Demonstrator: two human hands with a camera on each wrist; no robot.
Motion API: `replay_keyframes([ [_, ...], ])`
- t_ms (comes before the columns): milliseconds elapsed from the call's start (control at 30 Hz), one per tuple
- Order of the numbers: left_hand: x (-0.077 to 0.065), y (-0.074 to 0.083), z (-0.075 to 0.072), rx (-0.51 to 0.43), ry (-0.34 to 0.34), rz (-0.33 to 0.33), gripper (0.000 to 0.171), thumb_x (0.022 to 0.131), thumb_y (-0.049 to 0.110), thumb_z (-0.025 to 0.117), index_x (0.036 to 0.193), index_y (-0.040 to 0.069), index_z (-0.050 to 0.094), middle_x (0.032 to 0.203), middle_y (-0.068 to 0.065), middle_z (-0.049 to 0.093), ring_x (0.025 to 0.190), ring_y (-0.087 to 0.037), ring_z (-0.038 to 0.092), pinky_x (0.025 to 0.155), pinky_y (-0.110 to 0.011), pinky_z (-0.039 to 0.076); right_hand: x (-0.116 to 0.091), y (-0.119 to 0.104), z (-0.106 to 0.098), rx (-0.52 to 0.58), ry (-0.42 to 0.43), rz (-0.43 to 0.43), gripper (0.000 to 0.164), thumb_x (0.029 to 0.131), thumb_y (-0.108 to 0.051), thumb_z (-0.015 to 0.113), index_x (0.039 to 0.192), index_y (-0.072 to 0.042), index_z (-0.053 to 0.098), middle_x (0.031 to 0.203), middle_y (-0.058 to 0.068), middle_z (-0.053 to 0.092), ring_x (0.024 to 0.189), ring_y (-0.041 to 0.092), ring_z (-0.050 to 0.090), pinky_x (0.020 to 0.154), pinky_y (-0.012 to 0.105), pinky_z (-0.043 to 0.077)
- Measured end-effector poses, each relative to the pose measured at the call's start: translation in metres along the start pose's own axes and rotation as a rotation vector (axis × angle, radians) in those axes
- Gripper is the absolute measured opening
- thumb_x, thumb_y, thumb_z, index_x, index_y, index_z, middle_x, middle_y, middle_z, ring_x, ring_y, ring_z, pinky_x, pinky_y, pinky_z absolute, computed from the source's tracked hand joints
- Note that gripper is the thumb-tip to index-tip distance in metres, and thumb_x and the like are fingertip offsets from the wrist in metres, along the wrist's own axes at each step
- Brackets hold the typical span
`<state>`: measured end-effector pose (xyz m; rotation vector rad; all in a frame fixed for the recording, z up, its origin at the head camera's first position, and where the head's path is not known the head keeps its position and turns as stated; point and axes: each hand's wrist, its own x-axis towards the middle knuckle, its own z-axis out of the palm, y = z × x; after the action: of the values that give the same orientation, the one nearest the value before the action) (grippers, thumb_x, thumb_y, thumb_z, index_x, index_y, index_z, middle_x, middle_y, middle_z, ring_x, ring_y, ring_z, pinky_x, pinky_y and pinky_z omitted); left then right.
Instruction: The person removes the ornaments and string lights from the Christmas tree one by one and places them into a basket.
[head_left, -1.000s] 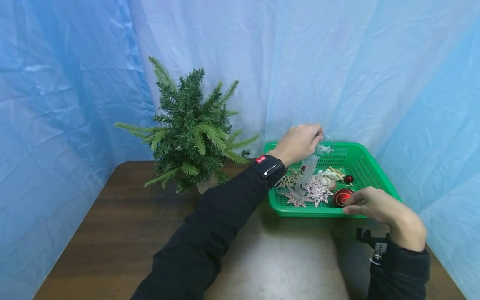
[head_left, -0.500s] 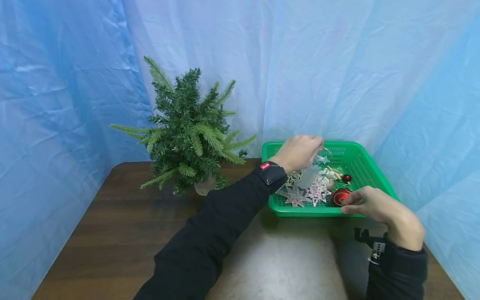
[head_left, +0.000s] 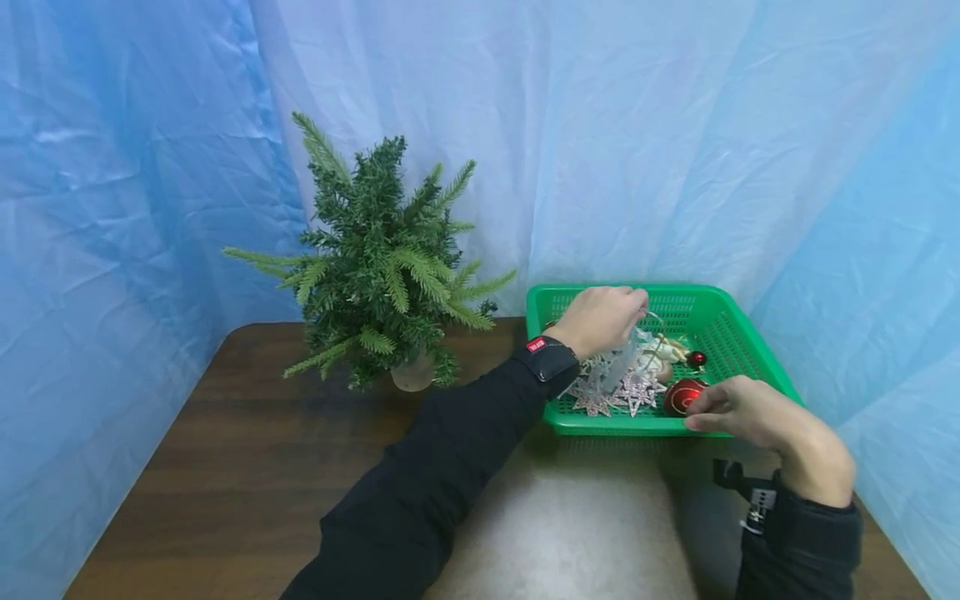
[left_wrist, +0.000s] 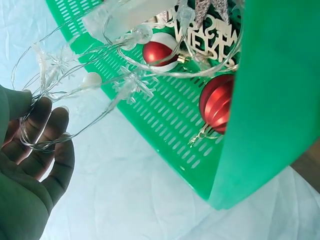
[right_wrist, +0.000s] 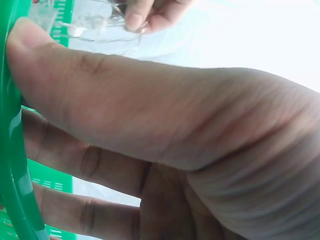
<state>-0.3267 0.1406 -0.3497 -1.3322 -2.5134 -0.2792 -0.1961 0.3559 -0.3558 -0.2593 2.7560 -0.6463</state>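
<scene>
In the head view my left hand [head_left: 598, 320] is over the green basket [head_left: 763, 354]. Its thumb and fingers pinch looped clear wire of a string of fairy lights [left_wrist: 132, 84], which has snowflake-shaped and round pieces. The lights hang among the ornaments, with a frosted plastic box [left_wrist: 132, 16] beside them. My right hand [head_left: 761, 414] grips the basket's near rim, thumb outside and fingers inside in the right wrist view. Close to it lies a red ball ornament [head_left: 681, 397]. Glittery star ornaments [head_left: 637, 392] lie under the lights, partly covered.
A small artificial Christmas tree [head_left: 378, 258] stands left of the basket on the brown wooden table [head_left: 247, 467]. Also in the basket are a small dark red ball [head_left: 696, 359], a red-and-white ball [left_wrist: 159, 52] and a cut-out lettered ornament [left_wrist: 212, 42]. Blue cloth [head_left: 637, 142] hangs behind.
My left hand has come down toward the basket, lowering the fairy lights onto the ornaments. The right hand stays on the rim.
</scene>
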Motion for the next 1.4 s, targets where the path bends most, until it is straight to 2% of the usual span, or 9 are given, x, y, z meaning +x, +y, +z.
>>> replay_keyframes([
  [367, -0.004, 0.001, 0.006, -0.009, -0.125, -0.047, 0.021, 0.109, 0.023, 0.049, 0.113, 0.014, 0.068, 0.093, 0.004, 0.065, 0.081, -0.008, 0.061, 0.069, -0.02, 0.047, -0.001, 0.0, -0.001, 0.026, -0.014, 0.022, 0.029, 0.095, -0.028, 0.073, 0.108, -0.002, 0.075, 0.102, 0.007, 0.073, 0.094, 0.028, 0.067, 0.078, 0.048, 0.056],
  [567, -0.009, 0.002, 0.004, 0.018, -0.299, -0.12, 0.022, 0.109, 0.017, 0.048, 0.102, 0.014, 0.069, 0.075, 0.003, 0.048, 0.066, -0.011, 0.044, 0.06, -0.024, 0.034, -0.001, 0.0, -0.001, 0.028, -0.011, 0.017, 0.028, 0.095, -0.028, 0.073, 0.107, -0.003, 0.075, 0.103, 0.007, 0.073, 0.094, 0.027, 0.067, 0.078, 0.048, 0.055],
  [667, -0.012, 0.003, 0.001, 0.005, -0.363, -0.168, 0.021, 0.107, 0.016, 0.05, 0.103, 0.013, 0.07, 0.077, 0.002, 0.052, 0.066, -0.012, 0.043, 0.059, -0.025, 0.034, -0.002, 0.0, -0.001, 0.023, -0.005, 0.01, 0.028, 0.095, -0.029, 0.073, 0.106, -0.004, 0.076, 0.102, 0.006, 0.073, 0.093, 0.026, 0.067, 0.078, 0.047, 0.055],
  [867, -0.018, 0.003, 0.0, -0.014, -0.472, -0.246, 0.018, 0.104, 0.015, 0.054, 0.11, 0.013, 0.071, 0.094, -0.001, 0.061, 0.072, -0.015, 0.045, 0.058, -0.027, 0.036, -0.002, 0.0, -0.001, 0.022, -0.004, 0.006, 0.027, 0.095, -0.029, 0.073, 0.106, -0.004, 0.076, 0.102, 0.006, 0.073, 0.093, 0.025, 0.067, 0.077, 0.047, 0.055],
  [1000, -0.017, 0.001, 0.003, -0.012, -0.516, -0.273, 0.015, 0.104, 0.014, 0.055, 0.105, 0.013, 0.07, 0.091, -0.001, 0.058, 0.071, -0.015, 0.045, 0.057, -0.027, 0.035, -0.002, 0.001, -0.001, 0.017, -0.005, 0.007, 0.028, 0.095, -0.03, 0.073, 0.107, -0.004, 0.076, 0.103, 0.006, 0.073, 0.093, 0.026, 0.067, 0.078, 0.048, 0.055],
  [1167, -0.015, 0.0, 0.007, -0.066, -0.554, -0.26, 0.015, 0.105, 0.017, 0.054, 0.103, 0.014, 0.068, 0.088, 0.0, 0.055, 0.066, -0.014, 0.042, 0.057, -0.026, 0.033, -0.002, 0.0, 0.0, 0.013, -0.007, 0.003, 0.027, 0.095, -0.029, 0.073, 0.106, -0.005, 0.076, 0.101, 0.004, 0.073, 0.091, 0.023, 0.066, 0.077, 0.045, 0.055],
  [1300, -0.016, 0.007, 0.003, -0.097, -0.591, -0.202, 0.021, 0.107, 0.02, 0.05, 0.102, 0.015, 0.069, 0.088, 0.001, 0.054, 0.067, -0.013, 0.042, 0.06, -0.025, 0.033, -0.002, 0.0, 0.0, 0.015, -0.007, 0.003, 0.026, 0.095, -0.029, 0.073, 0.105, -0.006, 0.076, 0.1, 0.003, 0.073, 0.09, 0.021, 0.066, 0.076, 0.044, 0.055],
  [1400, -0.015, 0.013, 0.002, -0.06, -0.6, -0.152, 0.022, 0.107, 0.019, 0.05, 0.096, 0.015, 0.068, 0.087, 0.002, 0.052, 0.072, -0.014, 0.043, 0.064, -0.026, 0.035, -0.002, 0.0, 0.0, 0.017, -0.005, 0.007, 0.025, 0.094, -0.029, 0.074, 0.104, -0.006, 0.076, 0.099, 0.002, 0.073, 0.089, 0.019, 0.065, 0.075, 0.044, 0.055],
])
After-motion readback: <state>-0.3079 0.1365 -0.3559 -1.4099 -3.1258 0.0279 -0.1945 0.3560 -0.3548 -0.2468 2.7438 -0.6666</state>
